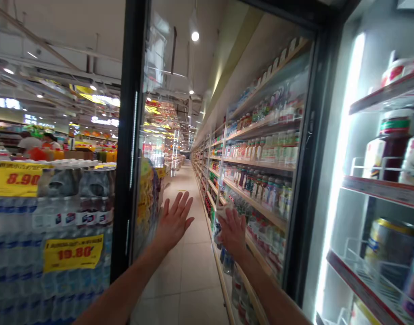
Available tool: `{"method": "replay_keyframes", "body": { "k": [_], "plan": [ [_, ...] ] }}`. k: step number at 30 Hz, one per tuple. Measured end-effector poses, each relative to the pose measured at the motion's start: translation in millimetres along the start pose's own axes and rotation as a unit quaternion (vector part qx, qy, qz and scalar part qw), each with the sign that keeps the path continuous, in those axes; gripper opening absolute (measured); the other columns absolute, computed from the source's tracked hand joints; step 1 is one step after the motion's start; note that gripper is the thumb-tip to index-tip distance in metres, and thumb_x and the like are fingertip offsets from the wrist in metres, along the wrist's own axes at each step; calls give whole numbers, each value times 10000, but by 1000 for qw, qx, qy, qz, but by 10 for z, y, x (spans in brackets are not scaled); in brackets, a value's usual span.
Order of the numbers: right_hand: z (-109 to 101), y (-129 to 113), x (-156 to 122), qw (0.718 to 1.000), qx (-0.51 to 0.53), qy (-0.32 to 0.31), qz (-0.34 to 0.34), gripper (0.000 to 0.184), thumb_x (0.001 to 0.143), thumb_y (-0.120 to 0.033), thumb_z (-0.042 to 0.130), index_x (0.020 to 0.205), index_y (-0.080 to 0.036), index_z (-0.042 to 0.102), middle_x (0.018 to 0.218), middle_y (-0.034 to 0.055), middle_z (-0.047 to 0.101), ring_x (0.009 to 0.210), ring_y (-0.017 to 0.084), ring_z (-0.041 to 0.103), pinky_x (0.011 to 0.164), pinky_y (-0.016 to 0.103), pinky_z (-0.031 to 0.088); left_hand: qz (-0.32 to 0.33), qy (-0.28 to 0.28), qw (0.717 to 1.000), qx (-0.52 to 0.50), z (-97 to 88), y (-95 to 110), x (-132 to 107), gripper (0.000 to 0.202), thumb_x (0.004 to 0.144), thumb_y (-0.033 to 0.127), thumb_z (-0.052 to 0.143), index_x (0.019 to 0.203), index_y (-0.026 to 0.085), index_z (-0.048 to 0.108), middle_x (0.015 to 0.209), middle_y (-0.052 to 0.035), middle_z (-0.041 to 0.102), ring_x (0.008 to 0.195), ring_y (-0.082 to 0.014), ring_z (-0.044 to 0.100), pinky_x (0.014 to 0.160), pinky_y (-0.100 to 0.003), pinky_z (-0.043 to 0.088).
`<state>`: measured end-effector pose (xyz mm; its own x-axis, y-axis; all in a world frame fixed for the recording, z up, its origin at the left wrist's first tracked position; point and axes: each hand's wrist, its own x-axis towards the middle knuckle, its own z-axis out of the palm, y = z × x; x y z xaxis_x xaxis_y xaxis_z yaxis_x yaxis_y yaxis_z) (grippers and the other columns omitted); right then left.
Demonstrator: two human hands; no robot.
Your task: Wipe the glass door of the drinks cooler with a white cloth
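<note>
A glass cooler door (305, 149) with a black frame stands open before me. My left hand (176, 221) is held up at the glass with its fingers spread and nothing in it. My right hand (232, 230) is also raised to the pane, lower on the right, and somewhat blurred. A pale crumpled cloth (222, 211) seems to lie under its fingers against the glass; its edges are hard to make out. Whether the left palm touches the pane I cannot tell.
Lit cooler shelves (379, 186) with bottles and cans stand close on the right. Stacked packs of bottled drinks (16, 253) with yellow price signs (73, 253) are on the left. Through the glass, a tiled aisle (190, 266) runs beside long drink shelves (257, 160).
</note>
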<state>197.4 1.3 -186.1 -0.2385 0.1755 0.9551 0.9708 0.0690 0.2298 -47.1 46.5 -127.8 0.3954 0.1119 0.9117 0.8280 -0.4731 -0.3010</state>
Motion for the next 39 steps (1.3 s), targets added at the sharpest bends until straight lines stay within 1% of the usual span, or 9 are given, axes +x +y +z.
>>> {"method": "replay_keyframes", "body": {
  "k": [2,6,8,12,15,22,29,36,39],
  "plan": [
    [-32,166,20,1000,0,-9,-8,396,826,-260,478,1211,-310,560,1403,50,416,1346,253,272,1101,504,152,0,-5,1000,4,-11,5,2,555,909,406,389,1412,196,286,1413,-106,393,1361,-228,268,1125,-476,135],
    [-200,853,283,946,-53,85,307,500,886,-334,332,1349,-164,416,1467,192,253,1344,342,242,1017,638,187,4,-16,1000,12,-44,33,9,538,905,408,397,1391,186,337,1430,-101,362,1370,-237,243,1130,-483,106],
    [-217,914,468,923,-59,116,361,530,902,-324,270,1378,-111,365,1477,229,196,1354,364,204,1004,647,195,2,-20,1000,14,-50,44,8,530,906,407,395,1385,184,349,1431,-98,363,1373,-240,235,1130,-490,99],
    [-96,373,630,994,-26,57,90,447,890,-291,328,1292,-195,498,1450,133,326,1372,284,205,1082,530,181,-2,-19,1000,15,-54,45,4,533,907,409,387,1387,182,346,1431,-98,366,1377,-238,225,1128,-489,116],
    [-64,211,591,999,-18,26,-35,406,861,-283,403,1243,-264,541,1416,76,398,1363,250,243,1105,506,153,0,-21,1000,20,-76,37,20,520,911,414,371,1378,184,365,1433,-91,363,1372,-239,241,1126,-484,122],
    [-247,963,818,927,-49,137,347,511,892,-313,298,1367,-154,397,1475,189,250,1349,339,251,1017,633,223,-6,-29,999,32,-94,77,3,492,913,406,356,1352,192,412,1407,-92,410,1354,-241,288,1122,-483,127],
    [-171,544,924,998,-43,32,44,452,870,-261,362,1307,-275,477,1408,84,404,1350,261,275,1083,523,202,-31,16,999,7,-256,-76,297,537,882,417,427,1358,169,401,1434,-121,369,1365,-264,261,1119,-492,142],
    [-413,1190,1267,925,-30,124,357,512,900,-315,280,1377,-160,383,1466,215,253,1341,359,258,988,642,249,-117,-24,992,43,-454,-223,728,727,819,379,555,1396,35,277,1494,-221,145,1388,-355,115,1076,-562,199],
    [-349,857,1485,962,-25,115,245,497,899,-297,282,1376,-204,385,1473,160,274,1364,320,225,1027,600,228,-117,-23,992,42,-455,-205,694,735,826,389,544,1407,43,255,1493,-219,148,1392,-346,94,1076,-568,196]
  ]
}}
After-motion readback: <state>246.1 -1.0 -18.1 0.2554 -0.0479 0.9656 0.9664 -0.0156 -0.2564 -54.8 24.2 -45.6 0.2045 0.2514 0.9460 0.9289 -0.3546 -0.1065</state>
